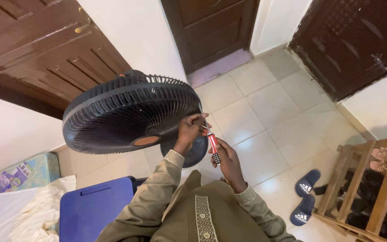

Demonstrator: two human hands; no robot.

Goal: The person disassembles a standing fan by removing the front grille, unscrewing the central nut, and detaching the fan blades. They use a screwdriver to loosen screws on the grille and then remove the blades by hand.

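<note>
A black standing fan head (126, 112) with a ribbed grille and a copper-coloured centre badge tilts toward me. My left hand (190, 131) grips the right rim of the grille. My right hand (227, 161) holds a screwdriver (212, 144) with a red and black handle, its shaft pointing up at the grille's edge beside the left hand's fingers. Both arms wear olive sleeves with patterned cuffs. The fan's base is hidden behind the grille.
A blue plastic lid or chair (96, 208) sits at lower left, beside white cloth (41, 210). A wooden shoe rack (372, 183) stands at right with blue slides (305, 197) on the tiled floor (274, 121). Dark wooden doors (211, 27) surround the area.
</note>
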